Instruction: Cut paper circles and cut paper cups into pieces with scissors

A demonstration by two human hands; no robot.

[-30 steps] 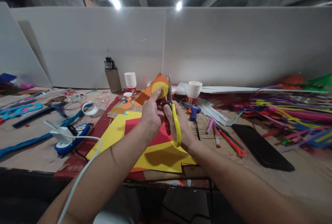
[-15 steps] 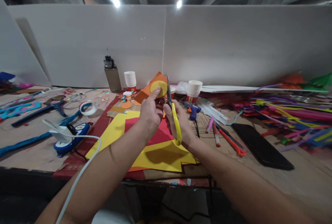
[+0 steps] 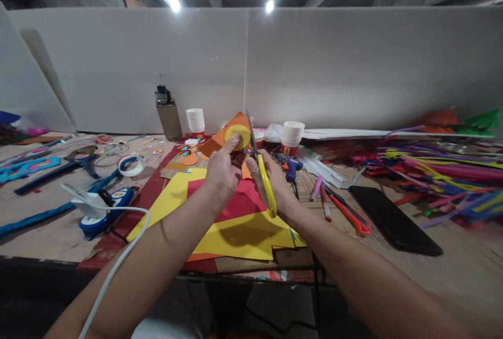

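Note:
My left hand (image 3: 225, 168) pinches an orange sheet (image 3: 217, 142) with a yellow disc (image 3: 237, 138) lying against it, thumb on the disc. In my right hand (image 3: 275, 179) are yellow-handled scissors (image 3: 267, 184), blades pointing up beside the right edge of the orange sheet. Whether the blades touch the sheet is hard to tell. Below both hands, a red sheet (image 3: 223, 203) rests on yellow sheets (image 3: 236, 239) on the table.
Behind stand a bottle (image 3: 168, 119) and paper cup stacks (image 3: 195, 121) (image 3: 293, 134). A glue gun (image 3: 291, 168), markers (image 3: 326, 203) and a black phone (image 3: 395, 220) lie right. Left are a tape roll (image 3: 131, 166) and a power strip (image 3: 106, 213) with a white cable.
The view has shifted slightly. The scissors and the orange sheet with its disc have drawn slightly apart, and the sheet's tilt has changed a little. Both hands keep their hold.

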